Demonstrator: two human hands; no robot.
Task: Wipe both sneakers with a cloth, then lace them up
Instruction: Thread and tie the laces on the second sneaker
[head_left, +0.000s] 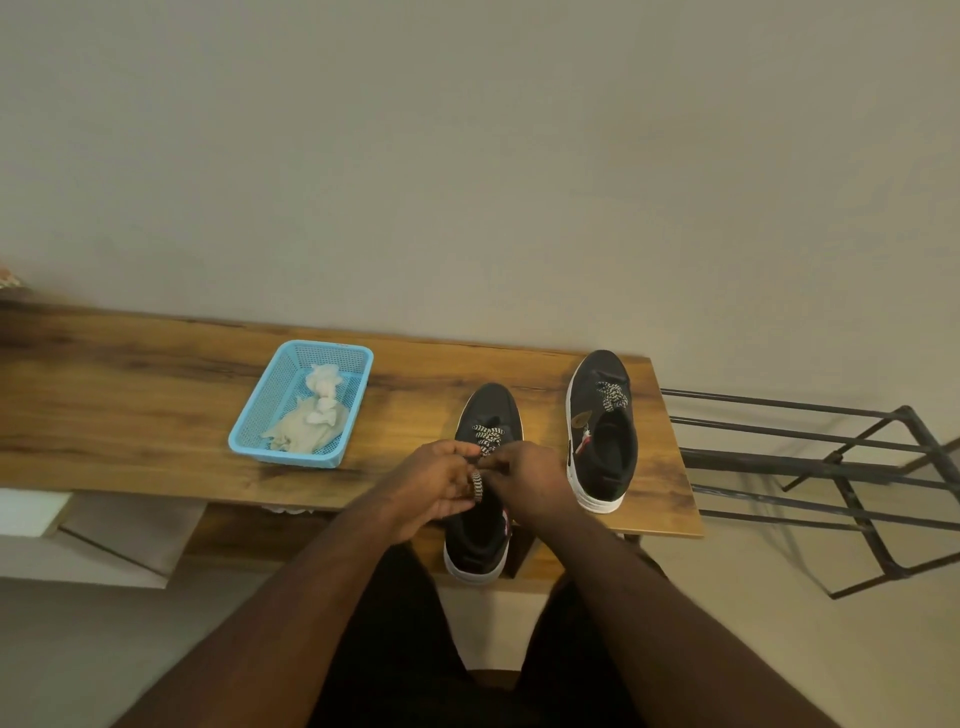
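Plain beige wall behind a wooden table (130, 415). At left on it, a blue basket (260, 447) holds a crumpled whitish cloth (306, 428). Center, near sneaker (480, 540), black with white sole, heel hanging over the table's front edge. Left hand (431, 488) and right hand (530, 486) meet over its tongue, both pinching the black-and-white lace (479, 483). Just right, second sneaker (600, 431) stands apart, lace bunched near its toe. Far right, off the table, a black metal rack (841, 467).
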